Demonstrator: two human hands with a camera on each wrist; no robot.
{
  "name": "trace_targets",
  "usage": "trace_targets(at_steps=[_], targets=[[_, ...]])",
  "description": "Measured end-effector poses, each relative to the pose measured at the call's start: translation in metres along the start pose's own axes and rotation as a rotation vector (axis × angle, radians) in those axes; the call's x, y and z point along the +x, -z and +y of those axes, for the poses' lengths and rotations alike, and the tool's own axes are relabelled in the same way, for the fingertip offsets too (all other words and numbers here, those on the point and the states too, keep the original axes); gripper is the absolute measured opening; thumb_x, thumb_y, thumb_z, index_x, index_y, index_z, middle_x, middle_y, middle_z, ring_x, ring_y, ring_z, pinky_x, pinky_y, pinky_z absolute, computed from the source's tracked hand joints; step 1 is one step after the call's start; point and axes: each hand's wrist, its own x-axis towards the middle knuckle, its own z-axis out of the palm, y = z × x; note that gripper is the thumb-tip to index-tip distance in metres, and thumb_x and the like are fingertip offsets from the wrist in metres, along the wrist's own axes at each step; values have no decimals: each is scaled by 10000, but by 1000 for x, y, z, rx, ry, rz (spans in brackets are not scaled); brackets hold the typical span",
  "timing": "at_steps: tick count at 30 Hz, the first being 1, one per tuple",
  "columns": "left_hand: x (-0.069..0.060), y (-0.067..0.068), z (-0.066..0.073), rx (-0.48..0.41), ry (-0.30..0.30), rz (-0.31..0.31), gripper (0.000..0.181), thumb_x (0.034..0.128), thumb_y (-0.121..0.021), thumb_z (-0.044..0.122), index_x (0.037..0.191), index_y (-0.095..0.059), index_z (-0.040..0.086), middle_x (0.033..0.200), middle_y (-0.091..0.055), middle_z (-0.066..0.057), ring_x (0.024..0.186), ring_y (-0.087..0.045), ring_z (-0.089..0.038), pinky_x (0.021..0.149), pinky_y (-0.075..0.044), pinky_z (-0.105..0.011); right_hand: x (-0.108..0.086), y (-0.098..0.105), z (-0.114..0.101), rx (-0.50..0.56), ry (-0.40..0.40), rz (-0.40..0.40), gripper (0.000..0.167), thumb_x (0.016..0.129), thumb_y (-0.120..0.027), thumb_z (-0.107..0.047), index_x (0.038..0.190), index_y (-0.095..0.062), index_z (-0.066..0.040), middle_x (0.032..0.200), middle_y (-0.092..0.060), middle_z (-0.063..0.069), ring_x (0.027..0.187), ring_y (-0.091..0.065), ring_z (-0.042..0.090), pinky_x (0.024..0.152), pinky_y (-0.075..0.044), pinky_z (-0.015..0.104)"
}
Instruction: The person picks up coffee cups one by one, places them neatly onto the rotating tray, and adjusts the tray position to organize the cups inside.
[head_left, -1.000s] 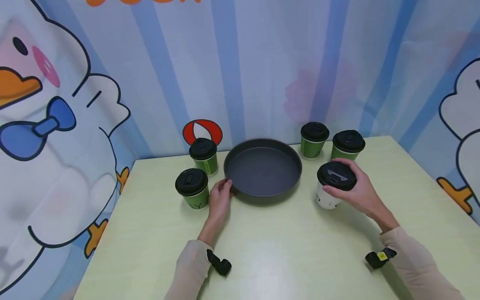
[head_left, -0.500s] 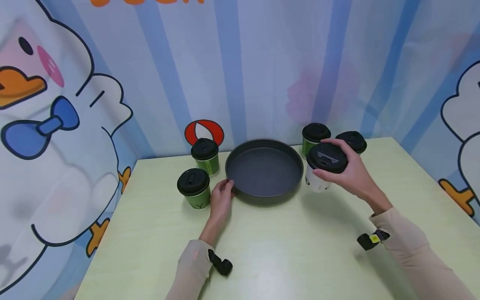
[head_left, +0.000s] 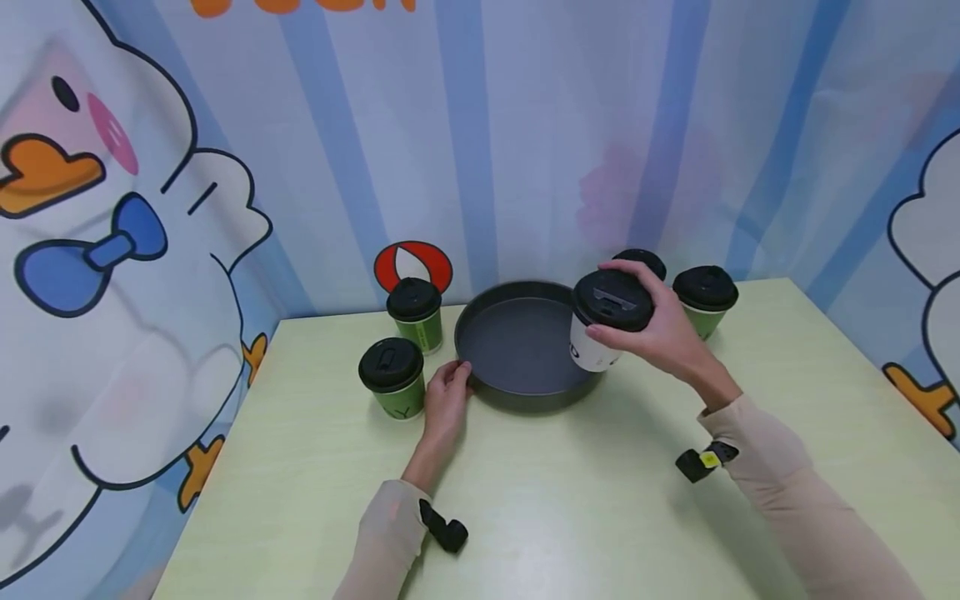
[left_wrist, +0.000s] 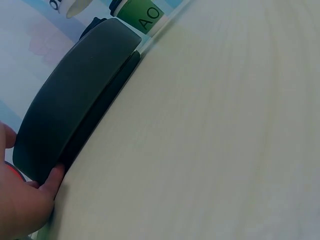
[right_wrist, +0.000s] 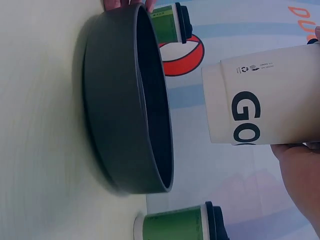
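A white paper cup with a black lid (head_left: 596, 346) is held in the air by my right hand (head_left: 667, 329), over the right part of a round dark grey pan (head_left: 510, 342). Fingers and thumb wrap the cup near its lid. Printed letters show on the white cup (right_wrist: 275, 100) in the right wrist view, its base apart from the pan (right_wrist: 112, 105). My left hand (head_left: 446, 404) grips the pan's left edge, one finger low against its base in the left wrist view. Just left of that hand stands a green lidded cup (head_left: 397, 392).
Another green cup (head_left: 417, 321) stands behind, left of the pan. On the right are a green cup (head_left: 705, 304) and a further cup, mostly hidden by my right hand, with its black lid (head_left: 643, 260) showing. A printed curtain backs the pale table (head_left: 525, 500).
My right hand has lifted the white cup off the table and carried it left, over the pan. The left hand stays at the pan's edge.
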Motion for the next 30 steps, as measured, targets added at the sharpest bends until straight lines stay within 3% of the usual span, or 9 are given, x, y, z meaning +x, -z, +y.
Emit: trace_targets(at_steps=[18,30], targets=[[-2,1,3,-8,-18,0,503,1064,-556,307,1433,-546,-35,1306,-633,-197,1041,-643,-289,958,-545,-403,28,-45,-9,208,41,-112,737,856,-848,-148,1498,-497,-237,1443,-496,56,1202,-593,286,906,-576,337],[-1,2,2,-21,7,-3,520,1052,-577,332,1448,-544,-3,1312,-634,-174,1059,-641,-263,981,-539,-408,39,-78,-1,221,50,-148,720,854,-853,-183,1484,-507,-227,1431,-514,57,1172,-611,277,918,-564,361]])
